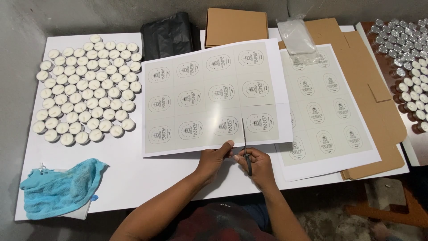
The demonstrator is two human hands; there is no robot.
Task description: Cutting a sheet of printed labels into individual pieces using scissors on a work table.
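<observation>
My left hand pinches the near edge of a glossy sheet of printed oval labels, held up over the white table. My right hand grips a pair of scissors whose blades point away from me. The blades have cut partway up into the sheet between two label columns. A cut line also runs rightward across the sheet's right side.
Several white tealight candles are grouped at the left. A blue cloth lies near left. A second label sheet rests on flat brown cardboard. Behind are a black bag, a brown box, a clear plastic packet; metal-cupped candles at far right.
</observation>
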